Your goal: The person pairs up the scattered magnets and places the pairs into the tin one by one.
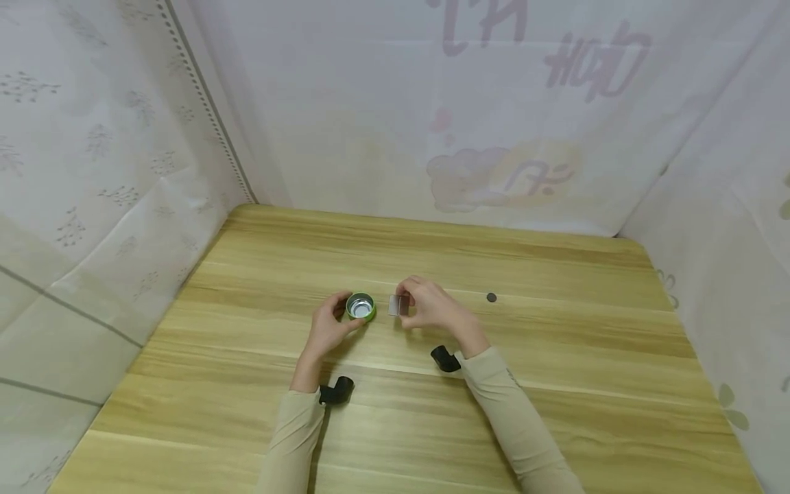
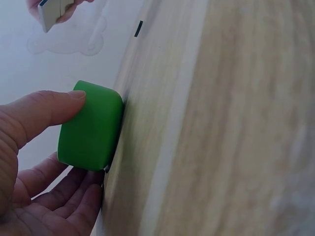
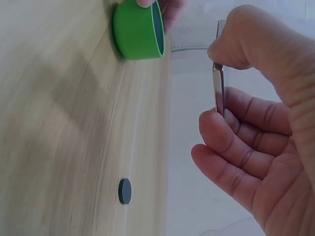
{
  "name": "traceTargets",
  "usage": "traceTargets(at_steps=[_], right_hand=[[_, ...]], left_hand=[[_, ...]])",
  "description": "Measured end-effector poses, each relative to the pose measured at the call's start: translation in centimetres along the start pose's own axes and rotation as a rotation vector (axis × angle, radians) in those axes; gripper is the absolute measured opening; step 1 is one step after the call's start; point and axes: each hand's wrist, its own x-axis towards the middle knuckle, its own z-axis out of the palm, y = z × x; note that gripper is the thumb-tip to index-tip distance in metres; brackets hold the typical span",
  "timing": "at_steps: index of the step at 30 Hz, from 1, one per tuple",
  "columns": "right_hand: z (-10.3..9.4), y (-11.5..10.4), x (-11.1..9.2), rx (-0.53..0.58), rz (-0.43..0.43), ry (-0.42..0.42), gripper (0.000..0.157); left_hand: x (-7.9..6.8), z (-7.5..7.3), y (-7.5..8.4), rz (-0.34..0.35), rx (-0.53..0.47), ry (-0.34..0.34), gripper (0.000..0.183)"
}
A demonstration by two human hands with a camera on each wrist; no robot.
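Note:
A small round green tin [image 1: 361, 307] with a shiny silver inside stands open side up on the table. My left hand [image 1: 328, 328] holds it, thumb on the near side and fingers at the far side, as the left wrist view also shows on the green wall [image 2: 93, 128]. To the right of the tin, my right hand [image 1: 432, 307] pinches a small silver metal plate [image 1: 398, 305] of two square halves. In the right wrist view that thin plate [image 3: 219, 91] is edge-on, above the table and apart from the tin.
A small dark round disc [image 1: 491, 297] lies on the wooden table [image 1: 555, 329], to the right of my right hand. Black camera mounts [image 1: 337, 391] sit at both wrists. Pale patterned cloth [image 1: 345, 110] hangs behind the table and at both sides.

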Motion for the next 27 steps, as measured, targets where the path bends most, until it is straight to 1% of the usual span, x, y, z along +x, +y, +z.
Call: traceTargets(at_steps=[5, 16, 21, 27], right_hand=[[0.4, -0.1, 0.7, -0.005, 0.005, -0.007, 0.038], [0.7, -0.6, 2.1, -0.020, -0.024, -0.003, 0.038], [0.8, -0.9, 2.6, 0.000, -0.020, -0.004, 0.037], [1.2, -1.1, 3.4, 0.006, -0.009, -0.028, 0.038]], left_hand=[[0.0, 0.0, 0.1, 0.010, -0.012, 0.000, 0.060], [0.1, -0.1, -0.1, 0.038, -0.017, 0.008, 0.058], [0.1, -0.2, -0.3, 0.042, -0.007, 0.008, 0.058], [0.1, -0.2, -0.3, 0.032, -0.006, 0.003, 0.058]])
